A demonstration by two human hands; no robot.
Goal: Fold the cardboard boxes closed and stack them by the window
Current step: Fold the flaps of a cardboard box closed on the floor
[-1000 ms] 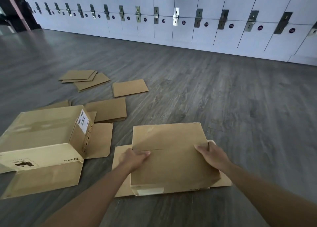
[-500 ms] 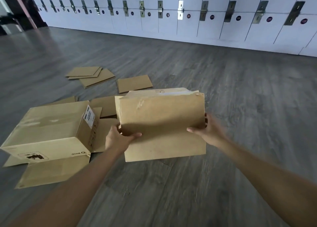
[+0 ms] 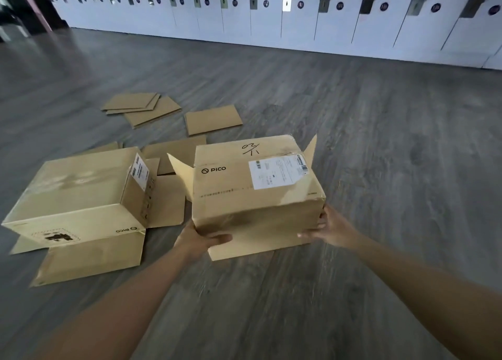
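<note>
At centre frame we hold a PICO-marked cardboard box (image 3: 258, 194) between both hands, its near face toward us and two flaps standing up at its far corners. Our left hand (image 3: 202, 240) grips the lower left corner, thumb curled across the near face and the other fingers hidden behind the side. Our right hand (image 3: 330, 227) clamps the lower right corner, thumb lying on the near face and fingers wrapped round the side. A white shipping label (image 3: 278, 172) sits on the box's top panel, beside a handwritten mark. We cannot tell whether the box touches the grey wood-look floor (image 3: 380, 142) or hangs just above it.

At left of frame a second box (image 3: 81, 194) rests on the floor, flaps splayed out flat beneath it. Loose cardboard sheets (image 3: 141, 108) lie scattered in the upper left, well apart from our hands. A row of white numbered lockers (image 3: 298, 25) runs along the top of the frame.
</note>
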